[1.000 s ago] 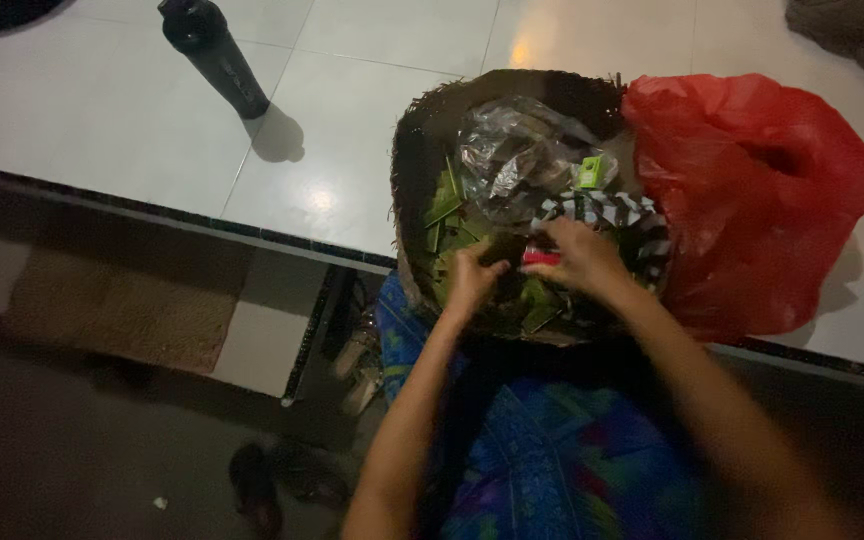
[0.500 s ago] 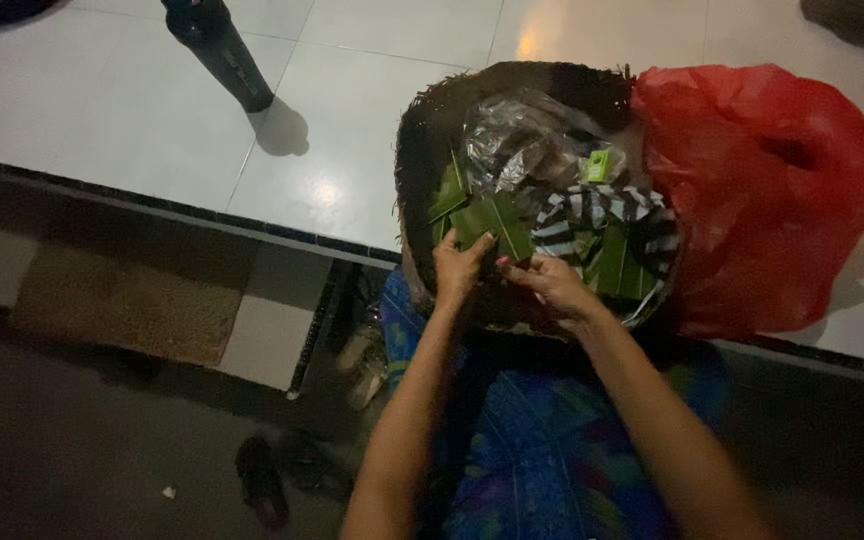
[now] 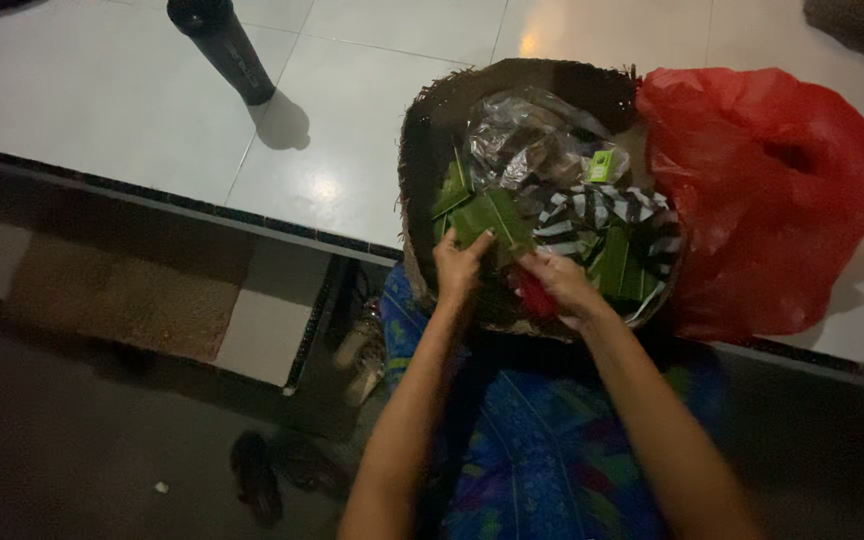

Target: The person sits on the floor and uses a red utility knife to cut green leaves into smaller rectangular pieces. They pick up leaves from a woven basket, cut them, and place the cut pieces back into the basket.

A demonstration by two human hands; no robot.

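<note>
A round woven basket (image 3: 422, 120) sits at the edge of a raised white tiled floor. Inside lie cut green leaf pieces (image 3: 487, 215), a crumpled clear plastic bag (image 3: 522, 140), a small green box (image 3: 600, 165) and a black-and-white striped cloth (image 3: 592, 210). My left hand (image 3: 459, 268) pinches the near edge of a green leaf piece. My right hand (image 3: 562, 285) is closed around a small red object (image 3: 532, 297) at the basket's near side, touching the same leaf.
A red plastic bag (image 3: 762, 190) bulges against the basket's right side. A dark bottle (image 3: 222, 45) stands on the tiles at the far left. Below the step are a brown mat (image 3: 122, 305) and dark sandals (image 3: 262, 475). Blue patterned cloth (image 3: 542, 450) covers my lap.
Both hands drew back from deep in the basket to its near side and lifted a green leaf piece. The red object reappears in my right hand.
</note>
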